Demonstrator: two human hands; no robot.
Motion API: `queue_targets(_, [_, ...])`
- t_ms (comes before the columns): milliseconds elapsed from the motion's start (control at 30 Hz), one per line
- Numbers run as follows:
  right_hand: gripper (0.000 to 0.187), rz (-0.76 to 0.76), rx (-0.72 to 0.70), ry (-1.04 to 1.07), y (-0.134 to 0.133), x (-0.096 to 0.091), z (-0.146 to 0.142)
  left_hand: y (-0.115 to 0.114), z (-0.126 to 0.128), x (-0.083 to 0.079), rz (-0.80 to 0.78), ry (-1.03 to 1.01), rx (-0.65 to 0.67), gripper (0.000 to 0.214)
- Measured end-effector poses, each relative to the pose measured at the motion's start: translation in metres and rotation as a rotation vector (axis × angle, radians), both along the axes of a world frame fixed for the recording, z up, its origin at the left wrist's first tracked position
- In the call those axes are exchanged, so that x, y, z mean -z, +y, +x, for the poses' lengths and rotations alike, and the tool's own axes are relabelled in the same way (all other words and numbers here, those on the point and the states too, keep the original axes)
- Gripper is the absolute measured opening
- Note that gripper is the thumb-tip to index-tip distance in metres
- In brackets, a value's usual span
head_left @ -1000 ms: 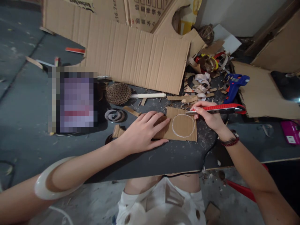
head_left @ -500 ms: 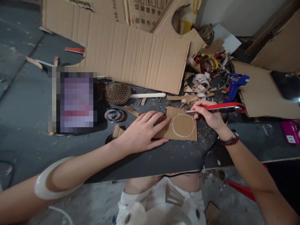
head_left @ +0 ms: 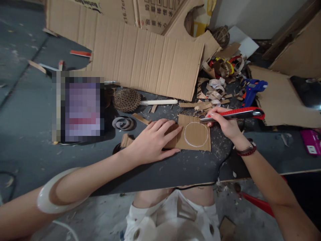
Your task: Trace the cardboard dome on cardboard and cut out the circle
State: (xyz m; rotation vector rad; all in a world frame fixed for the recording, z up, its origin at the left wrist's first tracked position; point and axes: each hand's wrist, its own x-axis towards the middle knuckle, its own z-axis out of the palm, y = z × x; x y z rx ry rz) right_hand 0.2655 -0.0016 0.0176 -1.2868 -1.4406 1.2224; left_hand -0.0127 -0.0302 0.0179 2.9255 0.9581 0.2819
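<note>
A small piece of cardboard (head_left: 182, 142) with a white circle drawn on it lies on the dark table in front of me. My left hand (head_left: 158, 140) rests flat on its left part, fingers spread. In my right hand (head_left: 223, 123) is a red and black utility knife (head_left: 240, 113), its tip at the top edge of the drawn circle. Left of my left hand lies a grey coiled strip (head_left: 123, 123). Beyond it is a round corrugated cardboard ball (head_left: 127, 100), with a white pen (head_left: 159, 102) at its right side.
A large cardboard sheet (head_left: 147, 63) spans the back. A blue glue gun (head_left: 253, 91) stands at the right near paper scraps (head_left: 216, 88). A blurred-out screen (head_left: 82, 110) lies at the left, and a magenta object (head_left: 311, 142) sits far right. A black cable runs along the front edge.
Almost nothing differs. The utility knife and my right hand have shifted very slightly to the right; my left hand stays in place on the cardboard.
</note>
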Motion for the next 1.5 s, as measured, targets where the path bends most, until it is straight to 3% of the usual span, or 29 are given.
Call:
queue_targets(433, [0.018,0.059,-0.022,-0.108,-0.001,0.0,0.001,-0.001,0.0,0.0,0.0,-0.001,0.001,0.064])
queue_targets(700, [0.016,0.195,-0.151,-0.396,-0.005,-0.007,0.007,-0.001,0.0,0.0,0.005,-0.001,-0.001,0.065])
queue_targets(800, [0.017,0.174,-0.173,-0.372,-0.003,-0.008,0.007,-0.001,0.0,-0.001,0.006,0.003,0.001,0.065])
queue_targets(1033, [0.019,-0.045,-0.17,-0.112,0.005,-0.002,0.011,-0.001,0.0,-0.001,0.003,0.008,-0.001,0.063])
queue_targets(1500, [0.022,-0.038,-0.106,-0.065,0.004,-0.004,0.009,-0.001,0.0,-0.001,-0.006,0.008,-0.001,0.063])
